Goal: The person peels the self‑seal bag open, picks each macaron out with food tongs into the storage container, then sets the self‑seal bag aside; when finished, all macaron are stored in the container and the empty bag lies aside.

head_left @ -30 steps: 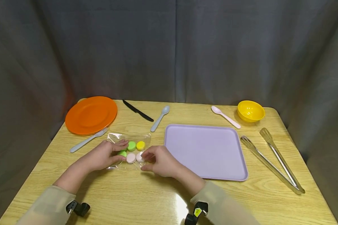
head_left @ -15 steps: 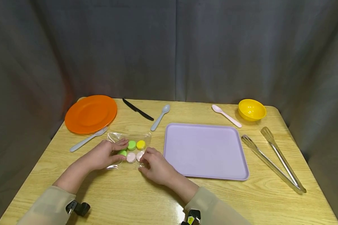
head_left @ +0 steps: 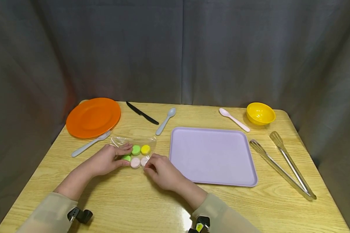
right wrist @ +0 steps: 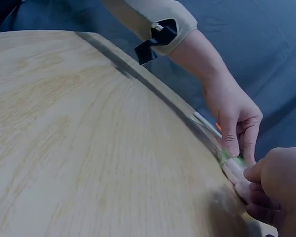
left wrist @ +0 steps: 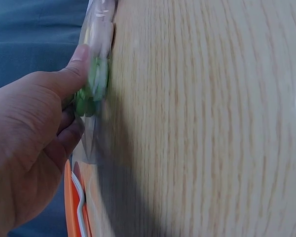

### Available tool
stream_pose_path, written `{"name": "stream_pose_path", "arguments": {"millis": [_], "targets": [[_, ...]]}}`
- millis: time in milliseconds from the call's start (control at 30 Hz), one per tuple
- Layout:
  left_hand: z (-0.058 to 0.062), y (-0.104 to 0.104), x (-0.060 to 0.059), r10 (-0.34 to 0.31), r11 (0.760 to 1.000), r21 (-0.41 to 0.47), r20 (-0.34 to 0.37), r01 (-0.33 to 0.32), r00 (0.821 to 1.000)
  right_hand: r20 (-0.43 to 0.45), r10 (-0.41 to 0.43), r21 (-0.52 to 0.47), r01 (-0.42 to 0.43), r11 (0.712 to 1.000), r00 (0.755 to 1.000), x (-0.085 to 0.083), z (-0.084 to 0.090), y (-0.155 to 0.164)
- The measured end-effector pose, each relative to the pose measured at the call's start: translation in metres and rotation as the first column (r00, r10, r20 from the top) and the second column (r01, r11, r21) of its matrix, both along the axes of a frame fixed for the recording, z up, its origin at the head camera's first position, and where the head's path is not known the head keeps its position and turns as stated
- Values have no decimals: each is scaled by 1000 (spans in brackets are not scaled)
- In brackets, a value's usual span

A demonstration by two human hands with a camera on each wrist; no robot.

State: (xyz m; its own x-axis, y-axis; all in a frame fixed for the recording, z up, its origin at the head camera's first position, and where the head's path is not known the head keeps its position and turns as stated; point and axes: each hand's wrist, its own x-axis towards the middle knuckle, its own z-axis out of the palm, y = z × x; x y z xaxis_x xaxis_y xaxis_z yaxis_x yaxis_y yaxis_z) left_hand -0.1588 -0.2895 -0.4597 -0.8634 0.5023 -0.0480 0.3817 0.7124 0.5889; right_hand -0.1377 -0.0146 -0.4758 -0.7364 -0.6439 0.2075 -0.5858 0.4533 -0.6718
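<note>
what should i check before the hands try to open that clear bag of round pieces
1. Left hand holds the clear bag at its left side: ok.
2. Right hand pinches the bag's right edge: ok.
3. Bag lies flat on the table: ok.
4. Which edge has the opening: cannot tell.
5. Lilac tray beside the bag is bare, ready for pieces: ok.
6. Grey fork lies apart from the bag, out of the way: ok.

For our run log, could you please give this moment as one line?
left hand: grips clear plastic bag of round coloured pieces | right hand: pinches bag's right edge | bag: lying on wooden table, beside lilac tray
</note>
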Motion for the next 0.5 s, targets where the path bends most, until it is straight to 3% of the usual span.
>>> {"name": "stream_pose_path", "arguments": {"millis": [500], "targets": [[0, 1, 1, 11, 999, 35, 13, -11, 1000, 112, -78, -96, 89, 991, 991, -6, 12, 16]]}}
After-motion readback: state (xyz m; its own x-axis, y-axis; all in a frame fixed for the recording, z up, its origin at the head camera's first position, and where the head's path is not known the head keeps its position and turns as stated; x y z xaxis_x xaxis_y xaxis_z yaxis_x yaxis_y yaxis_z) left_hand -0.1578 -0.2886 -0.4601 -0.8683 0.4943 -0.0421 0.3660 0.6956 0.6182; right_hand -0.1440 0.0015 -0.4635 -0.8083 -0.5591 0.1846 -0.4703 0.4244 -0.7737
